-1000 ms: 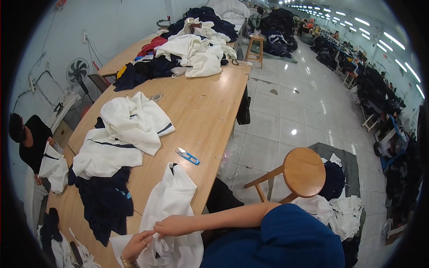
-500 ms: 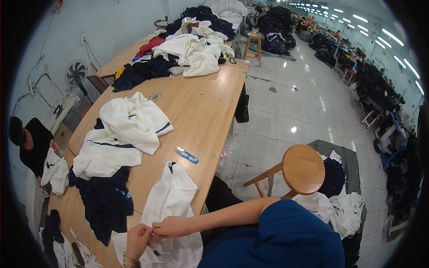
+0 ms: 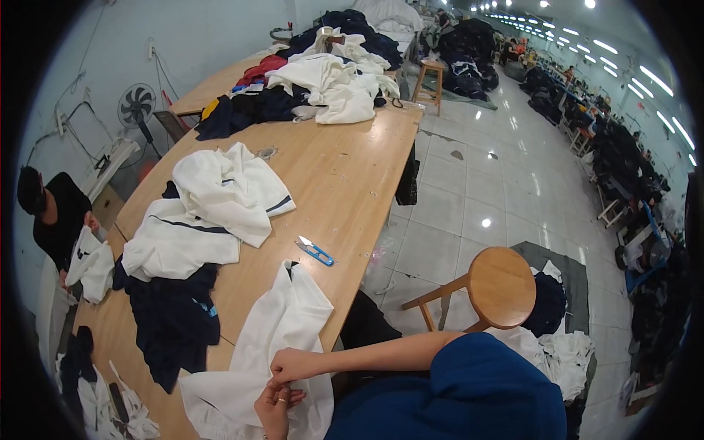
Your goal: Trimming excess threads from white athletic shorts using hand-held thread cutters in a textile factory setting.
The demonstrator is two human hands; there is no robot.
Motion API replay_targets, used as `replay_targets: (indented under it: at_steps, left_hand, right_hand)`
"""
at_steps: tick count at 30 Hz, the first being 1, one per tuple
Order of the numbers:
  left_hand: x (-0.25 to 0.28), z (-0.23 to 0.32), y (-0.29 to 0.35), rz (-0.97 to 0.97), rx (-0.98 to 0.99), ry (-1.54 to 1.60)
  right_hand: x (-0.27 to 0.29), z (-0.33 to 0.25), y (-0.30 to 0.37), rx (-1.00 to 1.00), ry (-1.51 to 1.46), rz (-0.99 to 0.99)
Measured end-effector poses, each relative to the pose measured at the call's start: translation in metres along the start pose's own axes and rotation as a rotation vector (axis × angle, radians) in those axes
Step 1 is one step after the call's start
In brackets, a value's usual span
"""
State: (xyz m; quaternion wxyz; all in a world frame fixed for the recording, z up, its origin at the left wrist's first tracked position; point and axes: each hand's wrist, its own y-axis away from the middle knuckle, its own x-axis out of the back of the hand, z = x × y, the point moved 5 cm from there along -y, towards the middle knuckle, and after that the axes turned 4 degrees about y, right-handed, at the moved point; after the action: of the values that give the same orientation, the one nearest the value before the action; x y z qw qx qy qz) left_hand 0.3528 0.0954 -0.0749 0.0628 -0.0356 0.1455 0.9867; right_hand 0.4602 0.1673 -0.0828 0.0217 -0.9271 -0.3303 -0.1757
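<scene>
From where I stand, the long pale wooden table (image 3: pixel 352 172) runs from near to far, and the white fabric garment (image 3: pixel 293 297) lies at its near end, its right side close against the table's right edge. The right hand (image 3: pixel 295 366) is drawn into a tight pinch above the cloth; the left hand (image 3: pixel 277 408), its fingers loosely bent, meets it from the near side. I cannot tell whether either has hold of cloth or thread.

Just past the garment's far tip lie the blue-handled metal thread snips (image 3: pixel 317 252), with bare wood running on to the far heap of white and navy clothes (image 3: pixel 330 84). To the left, crumpled white garments (image 3: pixel 227 194) partly cover a dark navy cloth (image 3: pixel 176 315), leaving a narrow strip of wood beside the garment. Right of the table, a round wooden stool (image 3: pixel 501 286) stands on pale floor tiles (image 3: pixel 440 198), well apart from the table's edge.
</scene>
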Motion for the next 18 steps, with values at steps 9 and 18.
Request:
replay_targets:
  at_steps: [9, 18]
  left_hand:
    - [0.04, -0.019, 0.0, 0.074, 0.068, 0.123]
    - [0.025, 0.032, 0.016, -0.156, 0.37, -0.211]
  right_hand:
    - [0.004, -0.024, 0.011, 0.243, 0.05, -0.176]
    - [-0.014, -0.041, 0.028, 0.827, 0.134, 0.124]
